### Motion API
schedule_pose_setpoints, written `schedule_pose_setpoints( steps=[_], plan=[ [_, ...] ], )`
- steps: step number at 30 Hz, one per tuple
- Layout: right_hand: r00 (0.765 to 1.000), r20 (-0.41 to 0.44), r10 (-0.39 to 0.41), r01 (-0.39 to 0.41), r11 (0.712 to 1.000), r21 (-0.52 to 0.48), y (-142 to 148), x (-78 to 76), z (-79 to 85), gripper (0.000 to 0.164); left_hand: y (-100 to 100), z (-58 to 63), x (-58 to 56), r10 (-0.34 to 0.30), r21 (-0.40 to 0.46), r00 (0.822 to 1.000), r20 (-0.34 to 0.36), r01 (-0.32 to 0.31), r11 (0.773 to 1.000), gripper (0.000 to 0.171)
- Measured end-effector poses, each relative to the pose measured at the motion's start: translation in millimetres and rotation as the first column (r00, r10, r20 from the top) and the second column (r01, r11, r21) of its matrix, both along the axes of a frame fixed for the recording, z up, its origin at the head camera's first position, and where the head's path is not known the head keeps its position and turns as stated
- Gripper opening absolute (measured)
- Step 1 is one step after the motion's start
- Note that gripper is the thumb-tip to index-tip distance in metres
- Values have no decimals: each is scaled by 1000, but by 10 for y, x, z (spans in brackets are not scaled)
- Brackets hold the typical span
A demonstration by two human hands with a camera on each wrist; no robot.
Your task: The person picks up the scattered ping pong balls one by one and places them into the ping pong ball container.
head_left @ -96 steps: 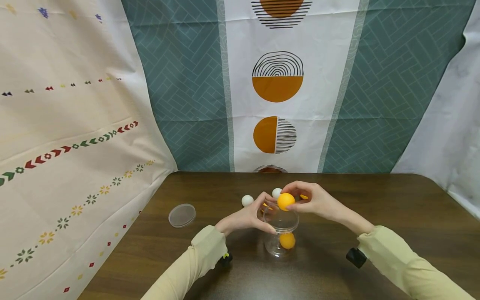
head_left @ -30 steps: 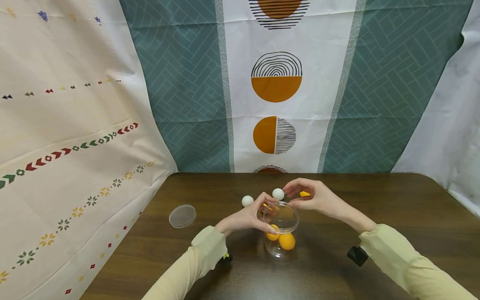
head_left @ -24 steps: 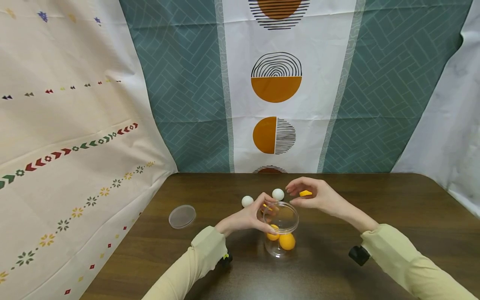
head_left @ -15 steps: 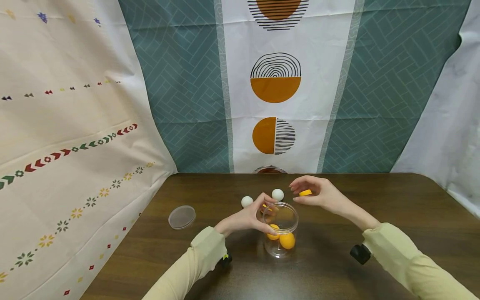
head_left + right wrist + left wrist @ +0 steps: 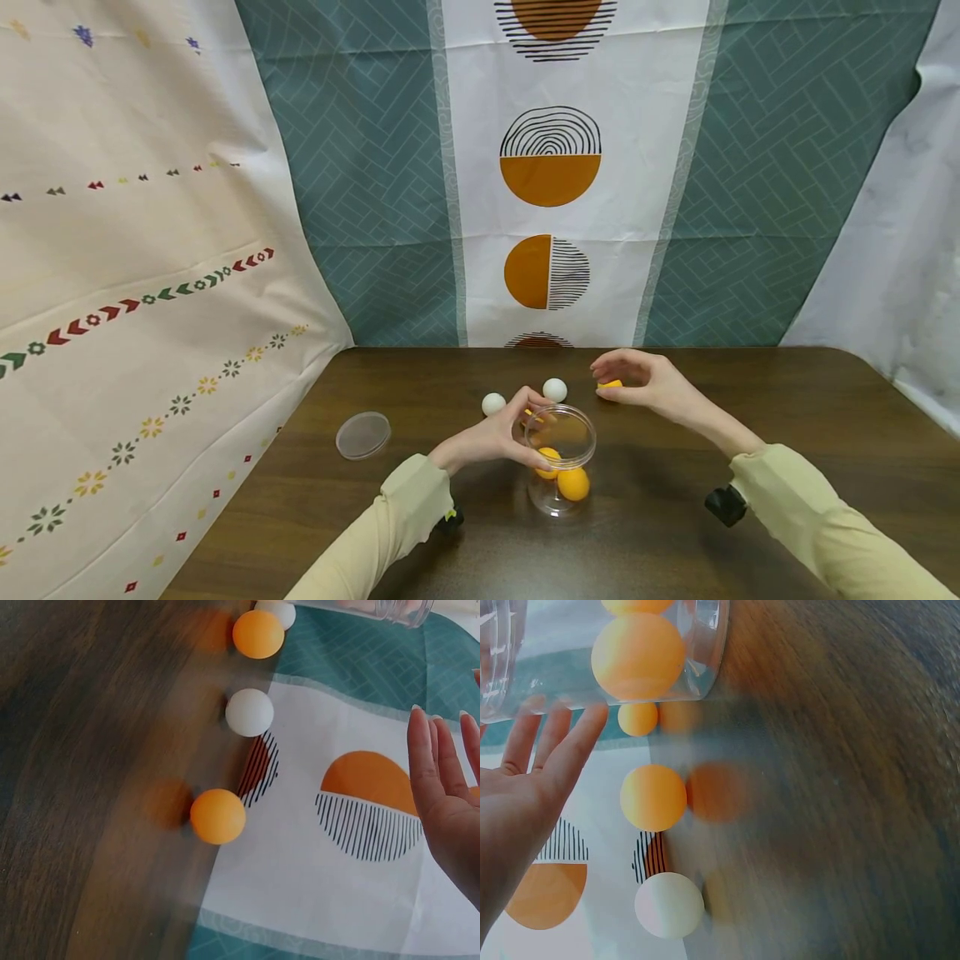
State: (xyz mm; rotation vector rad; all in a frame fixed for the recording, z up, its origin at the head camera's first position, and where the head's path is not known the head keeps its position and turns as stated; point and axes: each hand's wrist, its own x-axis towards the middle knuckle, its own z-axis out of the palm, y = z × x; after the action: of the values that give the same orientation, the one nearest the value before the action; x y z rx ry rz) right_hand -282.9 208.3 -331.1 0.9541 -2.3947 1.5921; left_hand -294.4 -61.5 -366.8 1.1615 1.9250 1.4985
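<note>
My left hand (image 5: 495,433) grips a clear jar (image 5: 545,497) near its rim, thumb in front and fingers behind. Two orange balls (image 5: 573,483) lie at the bottom of the jar. Through the clear wall in the left wrist view, the jar (image 5: 559,682) shows these balls again. My right hand (image 5: 652,387), empty and with fingers bent loosely, is over an orange ball (image 5: 611,384) that it partly covers. The right wrist view has this hand (image 5: 450,780) apart from the orange ball (image 5: 217,816) on the table. Another orange ball (image 5: 258,634) is mostly hidden behind the left hand in the head view.
Two white balls (image 5: 555,390) rest on the dark wooden table (image 5: 645,533) beyond the jar. A clear round lid (image 5: 363,435) lies to the left. Patterned cloth (image 5: 360,208) hangs behind the table and along its left side.
The right hand has let an orange ball go into the jar, which now contains two. It has since moved right, over another orange ball. The left hand stays on the jar.
</note>
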Motion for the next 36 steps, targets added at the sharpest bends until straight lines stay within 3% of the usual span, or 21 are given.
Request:
schedule_pose_setpoints(
  steps=[7, 36],
  plan=[
    [1000, -3, -23, 23, 1000, 7, 63, -44, -49, 33, -1, -174, -116, 19, -3, 1000, -13, -19, 1000, 60],
    [991, -3, -135, 135, 989, 67, 267, -190, -237, 34, 0, -167, -113, 0, 8, 999, -38, 1, 1000, 61]
  ],
)
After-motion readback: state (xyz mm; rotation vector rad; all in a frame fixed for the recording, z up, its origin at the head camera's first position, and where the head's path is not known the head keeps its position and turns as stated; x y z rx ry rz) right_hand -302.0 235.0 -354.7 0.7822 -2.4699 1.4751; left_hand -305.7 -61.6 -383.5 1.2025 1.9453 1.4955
